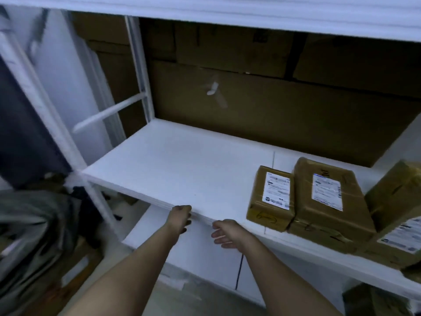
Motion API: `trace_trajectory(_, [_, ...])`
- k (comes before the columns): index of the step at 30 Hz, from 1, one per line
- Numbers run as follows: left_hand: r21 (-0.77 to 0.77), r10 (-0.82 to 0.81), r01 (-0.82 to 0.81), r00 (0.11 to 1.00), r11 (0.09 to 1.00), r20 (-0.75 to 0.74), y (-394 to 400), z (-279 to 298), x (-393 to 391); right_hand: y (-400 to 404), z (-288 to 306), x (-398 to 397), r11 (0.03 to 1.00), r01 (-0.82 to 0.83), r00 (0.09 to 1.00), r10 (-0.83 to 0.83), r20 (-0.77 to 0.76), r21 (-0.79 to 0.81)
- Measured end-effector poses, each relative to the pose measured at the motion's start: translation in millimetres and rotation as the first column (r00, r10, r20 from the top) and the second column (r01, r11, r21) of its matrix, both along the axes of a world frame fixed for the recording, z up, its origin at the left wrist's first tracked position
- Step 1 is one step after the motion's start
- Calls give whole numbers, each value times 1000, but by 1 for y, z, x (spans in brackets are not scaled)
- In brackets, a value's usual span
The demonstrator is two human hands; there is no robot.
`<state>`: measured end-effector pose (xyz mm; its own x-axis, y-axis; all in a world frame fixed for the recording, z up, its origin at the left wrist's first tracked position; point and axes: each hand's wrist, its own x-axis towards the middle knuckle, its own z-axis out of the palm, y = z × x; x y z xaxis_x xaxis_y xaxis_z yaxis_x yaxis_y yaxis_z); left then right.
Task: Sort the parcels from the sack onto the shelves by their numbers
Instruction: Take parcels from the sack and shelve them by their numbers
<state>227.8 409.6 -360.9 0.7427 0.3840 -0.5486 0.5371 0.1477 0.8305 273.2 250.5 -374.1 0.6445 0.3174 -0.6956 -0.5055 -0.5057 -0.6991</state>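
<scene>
While both hands hover empty, shelf (pixel 182 169) edge lies close.

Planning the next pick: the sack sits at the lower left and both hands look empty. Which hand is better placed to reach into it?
Probably the left hand. It hangs at the shelf's front edge, on the side nearer the sack. The right hand is open and farther right, toward the parcels.
</scene>
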Motion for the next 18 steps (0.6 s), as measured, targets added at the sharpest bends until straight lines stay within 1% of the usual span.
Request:
trace_trajectory(5, [-19, 180, -180, 984, 984, -11, 92, 1, -59, 99, 14, -18, 986, -164, 984, 164, 66, -8])
trace_trajectory(7, [-7, 225, -225, 974, 974, -10, 128, 1, -84, 141, 17, -29, 978, -210, 973, 210, 93, -15])
trace_trajectory(12, [-34, 371, -370, 928, 928, 21, 240, 1, -164, 269, 18, -79, 935, -351, 919, 353, 177, -44])
trace_trajectory(15, [-90, 447, -444, 895, 892, 15, 305, -3, -225, 355, 16, -125, 893, -444, 877, 449, 171, -72])
trace_trajectory(18, [-71, 524, -524, 852, 849, -16, 359, -7, -280, 431, 10, -174, 833, -550, 823, 554, 129, -68])
